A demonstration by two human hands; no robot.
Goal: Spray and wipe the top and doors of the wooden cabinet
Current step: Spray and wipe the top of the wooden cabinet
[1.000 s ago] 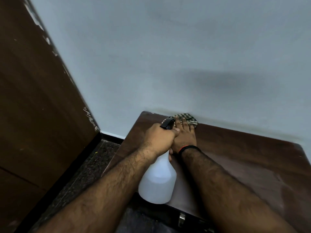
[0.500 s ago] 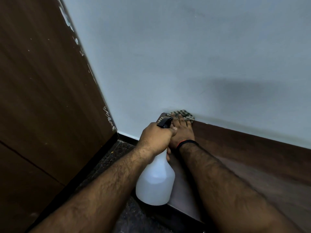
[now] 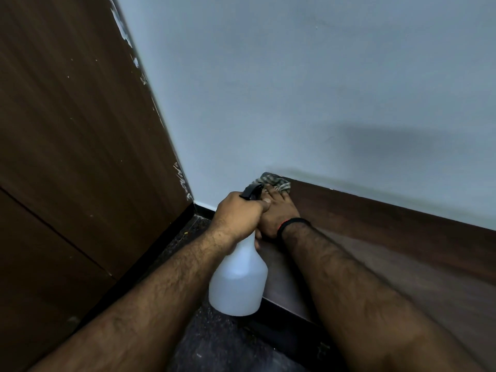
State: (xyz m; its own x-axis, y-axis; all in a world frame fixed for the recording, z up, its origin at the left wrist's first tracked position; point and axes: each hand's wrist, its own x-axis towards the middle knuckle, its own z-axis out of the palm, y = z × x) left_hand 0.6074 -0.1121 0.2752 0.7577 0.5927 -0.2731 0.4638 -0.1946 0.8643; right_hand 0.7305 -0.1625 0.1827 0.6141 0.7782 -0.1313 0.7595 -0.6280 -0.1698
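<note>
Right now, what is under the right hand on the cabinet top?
A checked cloth lies under the right hand, pressed flat on the cabinet top at the back left corner by the wall. Only its far edge shows; the rest is covered by the hand.

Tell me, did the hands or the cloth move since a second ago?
Hardly. The right hand keeps pressing the checked cloth flat into the back left corner of the cabinet top, by the wall. The left hand goes on gripping the spray bottle by its neck. Nothing was picked up or let go. Mostly the camera swung left, hiding the cabinet's right end.
</note>
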